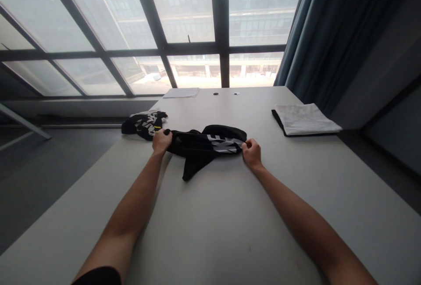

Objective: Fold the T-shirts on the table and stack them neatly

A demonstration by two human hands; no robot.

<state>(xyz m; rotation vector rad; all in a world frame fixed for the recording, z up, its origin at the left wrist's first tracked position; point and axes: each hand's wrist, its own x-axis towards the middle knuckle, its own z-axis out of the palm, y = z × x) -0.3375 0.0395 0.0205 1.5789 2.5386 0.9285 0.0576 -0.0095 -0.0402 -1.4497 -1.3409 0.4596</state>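
Observation:
A black garment with large grey-white lettering lies bunched across the middle of the white table. One dark flap of it hangs toward me on the tabletop. My left hand is closed around its left end, with a bit of black cloth showing above the fist. At the other end my right hand pinches the cloth beside the lettering. Whether it is a T-shirt or another kind of garment I cannot tell, as it is crumpled.
Left of my left hand lies a crumpled black cloth with white print, at the table's edge. A folded white-and-black cloth rests on the right. White papers lie at the far end, before the windows. A blue curtain hangs at right.

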